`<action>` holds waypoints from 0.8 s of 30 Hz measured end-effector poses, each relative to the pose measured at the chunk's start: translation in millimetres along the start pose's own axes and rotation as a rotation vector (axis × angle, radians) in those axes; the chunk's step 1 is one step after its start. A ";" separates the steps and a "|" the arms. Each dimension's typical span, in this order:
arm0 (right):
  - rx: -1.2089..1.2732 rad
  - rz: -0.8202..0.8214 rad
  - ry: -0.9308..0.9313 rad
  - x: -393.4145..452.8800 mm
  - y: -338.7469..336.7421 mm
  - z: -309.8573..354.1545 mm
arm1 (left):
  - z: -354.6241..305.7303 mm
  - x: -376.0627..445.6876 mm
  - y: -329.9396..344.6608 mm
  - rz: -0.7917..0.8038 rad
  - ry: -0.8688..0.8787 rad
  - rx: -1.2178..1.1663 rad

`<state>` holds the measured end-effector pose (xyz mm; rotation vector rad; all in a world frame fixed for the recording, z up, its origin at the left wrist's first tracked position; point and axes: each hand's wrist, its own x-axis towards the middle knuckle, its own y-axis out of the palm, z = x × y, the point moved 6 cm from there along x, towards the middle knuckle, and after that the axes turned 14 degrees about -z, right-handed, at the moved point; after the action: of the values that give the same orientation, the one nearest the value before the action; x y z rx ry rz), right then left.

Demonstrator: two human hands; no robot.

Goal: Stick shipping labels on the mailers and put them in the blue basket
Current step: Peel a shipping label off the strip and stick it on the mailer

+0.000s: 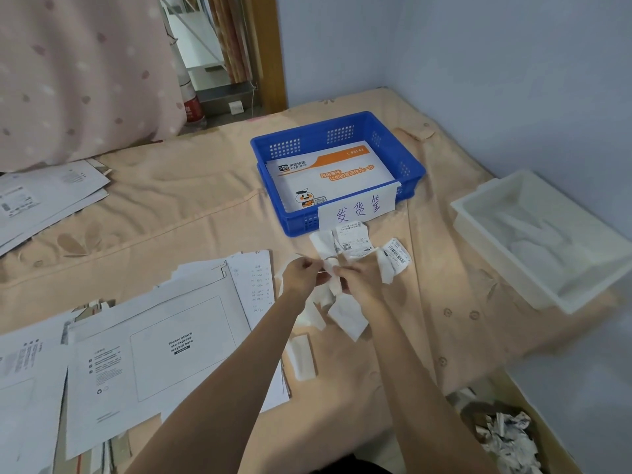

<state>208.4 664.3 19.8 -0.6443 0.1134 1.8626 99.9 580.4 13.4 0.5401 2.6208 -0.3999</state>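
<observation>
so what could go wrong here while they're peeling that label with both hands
1. Both the left hand and the right hand pinch one small label; it might curl or tear while being peeled.
2. Loose labels and backing strips lie right under the hands, so the sticky face could catch on one.
3. The top mailer sits off to the left on an uneven pile, so the label may go on crooked.

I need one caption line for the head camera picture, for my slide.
Both hands, left hand and right hand, pinch a shipping label near the blue basket.
</observation>
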 end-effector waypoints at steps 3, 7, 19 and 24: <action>0.142 0.006 0.093 0.6 -3.9 -0.8 | -0.8 -3.2 2.4 0.042 -0.072 -0.084; 0.177 -0.097 0.069 2.9 -2.6 -2.6 | -2.2 -7.2 5.0 0.028 -0.084 -0.138; -0.113 -0.187 -0.224 3.7 4.4 15.5 | -21.7 -17.0 17.3 0.143 0.094 0.168; 0.075 -0.117 -0.001 9.7 6.6 4.1 | -21.3 -19.0 14.8 0.206 -0.028 -0.002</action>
<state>198.6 671.4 17.1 -0.5861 0.1417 1.7376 114.6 595.2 37.9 0.7889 2.5071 -0.3367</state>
